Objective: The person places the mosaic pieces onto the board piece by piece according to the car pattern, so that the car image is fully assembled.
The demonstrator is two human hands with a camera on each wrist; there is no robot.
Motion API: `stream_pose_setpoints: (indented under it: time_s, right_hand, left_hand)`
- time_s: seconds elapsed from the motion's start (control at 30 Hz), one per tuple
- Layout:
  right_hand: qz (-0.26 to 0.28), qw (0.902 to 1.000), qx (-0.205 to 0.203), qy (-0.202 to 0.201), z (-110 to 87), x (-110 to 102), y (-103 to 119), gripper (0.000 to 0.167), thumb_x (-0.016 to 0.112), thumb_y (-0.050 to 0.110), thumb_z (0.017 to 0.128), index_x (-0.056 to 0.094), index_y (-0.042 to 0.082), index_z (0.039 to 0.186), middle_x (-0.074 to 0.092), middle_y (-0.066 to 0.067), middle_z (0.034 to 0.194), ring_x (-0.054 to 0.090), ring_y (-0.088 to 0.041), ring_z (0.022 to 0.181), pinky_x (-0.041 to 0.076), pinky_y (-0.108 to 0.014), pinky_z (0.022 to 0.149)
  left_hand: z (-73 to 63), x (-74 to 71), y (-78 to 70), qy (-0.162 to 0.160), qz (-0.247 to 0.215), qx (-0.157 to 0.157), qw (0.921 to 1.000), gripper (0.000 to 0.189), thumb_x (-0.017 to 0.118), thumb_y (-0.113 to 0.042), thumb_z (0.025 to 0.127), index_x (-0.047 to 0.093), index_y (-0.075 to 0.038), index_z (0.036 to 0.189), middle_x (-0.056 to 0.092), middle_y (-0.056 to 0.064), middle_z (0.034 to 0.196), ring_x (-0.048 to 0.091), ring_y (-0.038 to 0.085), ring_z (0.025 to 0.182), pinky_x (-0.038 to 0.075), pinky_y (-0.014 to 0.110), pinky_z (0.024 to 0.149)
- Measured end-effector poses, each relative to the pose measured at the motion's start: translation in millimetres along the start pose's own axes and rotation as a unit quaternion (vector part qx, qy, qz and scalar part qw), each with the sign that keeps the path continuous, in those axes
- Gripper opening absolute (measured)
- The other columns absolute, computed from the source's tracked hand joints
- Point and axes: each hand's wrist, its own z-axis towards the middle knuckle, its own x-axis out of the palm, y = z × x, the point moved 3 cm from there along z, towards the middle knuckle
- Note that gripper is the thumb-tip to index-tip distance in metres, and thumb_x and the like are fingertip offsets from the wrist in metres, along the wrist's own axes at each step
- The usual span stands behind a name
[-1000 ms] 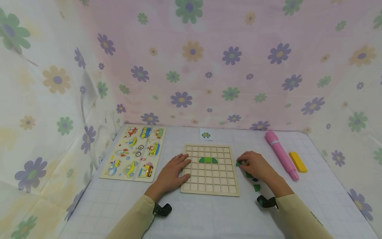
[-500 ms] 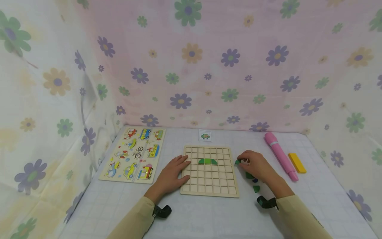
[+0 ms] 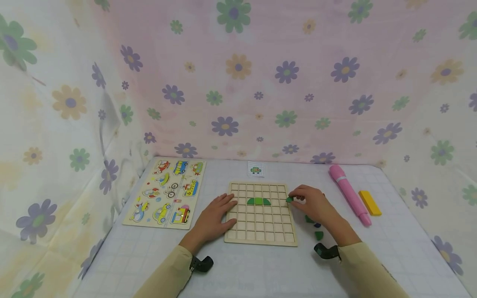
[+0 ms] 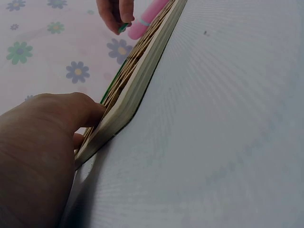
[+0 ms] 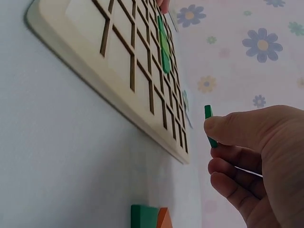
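Note:
A wooden grid board (image 3: 260,229) lies mid-table, with two dark green curved tiles and a light green square tile (image 3: 258,201) in a row in its upper cells. My left hand (image 3: 212,219) rests with spread fingers on the board's left edge; the left wrist view shows the thumb on the rim. My right hand (image 3: 313,203) pinches a green tile (image 5: 208,112) between thumb and fingers, close to the board's right edge. Below that hand lie loose green tiles (image 3: 319,235) and a blue one (image 3: 317,225). An orange piece (image 5: 164,219) shows in the right wrist view.
A small picture card (image 3: 256,169) lies behind the board. At left is a vehicle puzzle board (image 3: 164,194). On the right are a pink marker-shaped stick (image 3: 350,194) and a yellow block (image 3: 370,203). Flowered cloth walls (image 3: 208,54) enclose the table.
My right hand has lifted the green tile from the table and moved left to the board's right edge. The left hand has stayed on the board.

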Motion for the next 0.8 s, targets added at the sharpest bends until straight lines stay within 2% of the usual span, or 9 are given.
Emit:
stream_pose_setpoints:
  time_s: [0.4, 0.8]
  right_hand:
    - [0.023, 0.9997, -0.002, 0.005, 11.1, 0.9, 18.5, 0.022, 0.086, 0.007, 0.093, 0.081, 0.009, 0.114, 0.071, 0.0, 0.107, 0.062, -0.019, 0.091, 0.059, -0.04, 0.08]
    - [0.026, 0.9992, -0.028, 0.002, 18.5, 2.7, 32.6, 0.02, 0.088, 0.009, 0.092, 0.081, 0.011, 0.111, 0.069, 0.002, 0.105, 0.062, -0.02, 0.09, 0.058, -0.039, 0.079]
  left_hand:
    - [1.0, 1.3, 2.8, 0.003, 0.002, 0.003, 1.0, 0.065, 0.067, -0.045, 0.105, 0.054, -0.017, 0.162, 0.039, 0.001, 0.173, 0.026, 0.026, 0.163, 0.025, 0.048, 0.131]
    - [0.3, -1.2, 0.6, 0.002, -0.009, 0.008, 0.9999, 0.064, 0.067, -0.043, 0.105, 0.055, -0.015, 0.161, 0.04, 0.004, 0.173, 0.027, 0.029, 0.162, 0.026, 0.051, 0.13]
